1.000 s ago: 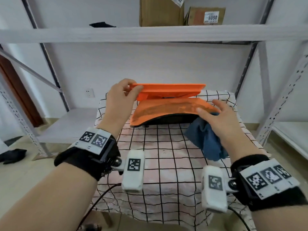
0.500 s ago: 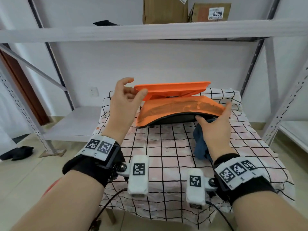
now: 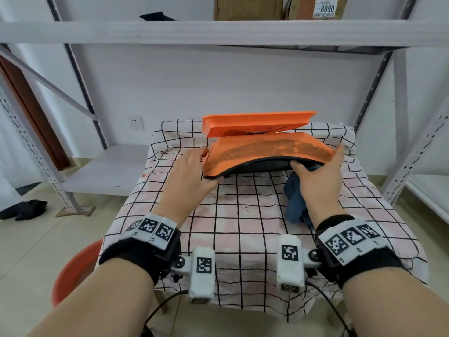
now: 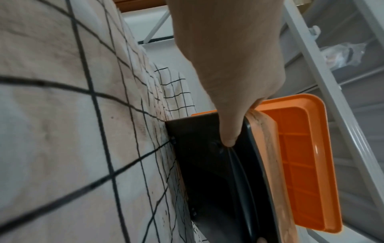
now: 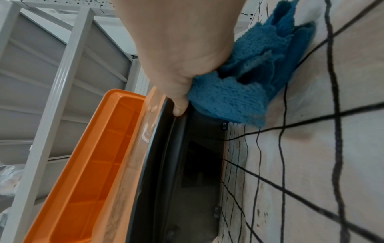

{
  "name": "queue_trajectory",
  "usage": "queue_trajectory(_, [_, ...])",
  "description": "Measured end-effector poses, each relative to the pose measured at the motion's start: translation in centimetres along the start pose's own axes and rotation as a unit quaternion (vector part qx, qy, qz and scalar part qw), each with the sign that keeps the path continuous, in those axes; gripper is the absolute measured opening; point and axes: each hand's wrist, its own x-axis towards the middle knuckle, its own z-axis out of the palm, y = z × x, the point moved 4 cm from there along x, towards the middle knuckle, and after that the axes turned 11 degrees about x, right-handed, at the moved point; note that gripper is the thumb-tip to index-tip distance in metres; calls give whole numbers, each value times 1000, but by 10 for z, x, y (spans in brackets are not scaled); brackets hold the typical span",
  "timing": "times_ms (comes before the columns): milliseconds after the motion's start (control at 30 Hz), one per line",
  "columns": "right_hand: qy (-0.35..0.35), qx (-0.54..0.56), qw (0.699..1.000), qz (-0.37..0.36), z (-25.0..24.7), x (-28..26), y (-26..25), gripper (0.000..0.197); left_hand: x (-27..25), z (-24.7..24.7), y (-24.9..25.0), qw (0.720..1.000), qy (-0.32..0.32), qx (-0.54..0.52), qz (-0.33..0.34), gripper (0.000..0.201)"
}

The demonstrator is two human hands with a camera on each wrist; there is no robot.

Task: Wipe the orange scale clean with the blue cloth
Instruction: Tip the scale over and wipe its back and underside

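The scale (image 3: pixel 264 152) sits tilted at the far side of the table (image 3: pixel 243 215), its orange tray (image 3: pixel 257 121) holding nothing visible. The left hand (image 3: pixel 192 176) grips its left end. The right hand (image 3: pixel 318 176) grips the right end, cloth (image 3: pixel 295 203) bunched under the palm.

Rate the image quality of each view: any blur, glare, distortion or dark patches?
Head view: evenly lit, sharp on the orange scale, shelf rails bowed by the wide lens. Left wrist view: tablecloth grid smeared and curved, black underside of the scale dim. Right wrist view: blue cloth crisp, a small glare streak on the scale's edge, underside nearly black.
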Motion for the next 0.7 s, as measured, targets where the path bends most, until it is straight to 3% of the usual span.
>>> queue_trajectory(233, [-40,12,999,17,-4,3,6,107,2,12,12,999,44,5,-16,60])
queue_trajectory(400, [-74,-12,993,86,-11,0,12,117,3,12,12,993,95,61,-31,61])
queue_trajectory(433, [-59,-10,992,113,-15,0,14,109,3,12,12,994,95,52,-35,60])
queue_trajectory(533, [15,47,984,169,-32,-1,21,49,2,11,17,995,85,11,-51,61])
queue_trajectory(567, [36,84,980,175,-38,-1,24,39,2,10,19,995,84,2,-54,63])
queue_trajectory(700, [117,164,962,182,-54,-1,25,30,3,8,27,993,95,-21,-61,67])
